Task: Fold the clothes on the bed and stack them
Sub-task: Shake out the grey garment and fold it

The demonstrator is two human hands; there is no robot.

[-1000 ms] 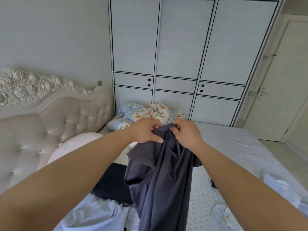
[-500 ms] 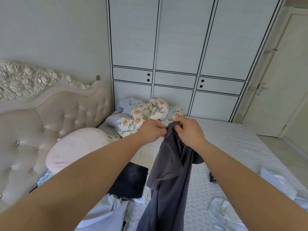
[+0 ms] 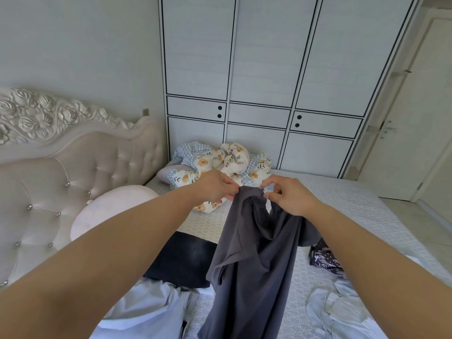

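Head view: a grey garment (image 3: 254, 260) hangs above the bed (image 3: 342, 206), its top edge pinched by the left hand (image 3: 215, 187) and right hand (image 3: 291, 196). Beneath it lie a folded dark garment (image 3: 183, 260) and pale shirts (image 3: 151, 311); a floral quilt (image 3: 225, 165) sits beyond.

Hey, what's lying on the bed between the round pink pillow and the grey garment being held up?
In the head view, a folded dark navy garment lies flat between the pink pillow and the hanging grey garment.

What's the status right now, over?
Both hands pinch the grey shirt by its top edge: left hand, right hand. Shirt hangs above the bed, unfolded. Other clothes lie beneath it.
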